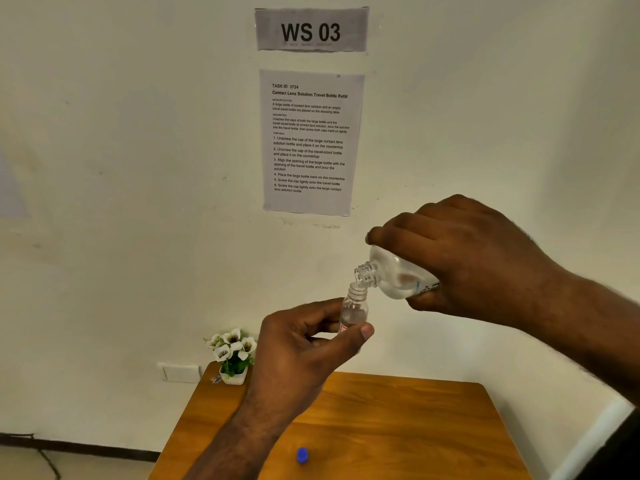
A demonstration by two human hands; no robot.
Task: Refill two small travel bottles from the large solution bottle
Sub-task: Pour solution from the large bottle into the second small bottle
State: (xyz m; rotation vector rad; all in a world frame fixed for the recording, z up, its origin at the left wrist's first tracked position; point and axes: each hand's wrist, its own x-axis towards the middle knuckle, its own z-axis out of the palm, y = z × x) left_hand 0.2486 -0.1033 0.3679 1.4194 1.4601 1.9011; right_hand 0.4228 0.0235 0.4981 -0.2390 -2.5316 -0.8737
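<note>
One blue cap (302, 455); left hand (298, 348) pinches one travel bottle (353, 308), right hand (460, 258) apparently grips one large bottle (391, 275).

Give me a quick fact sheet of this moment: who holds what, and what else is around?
left hand: holds small travel bottle upright, uncapped
right hand: tips large solution bottle, its mouth over the small one's opening
blue cap: lying on wooden table
flower pot: far left corner of the table
wall: WS 03 sign, instruction sheet
</note>
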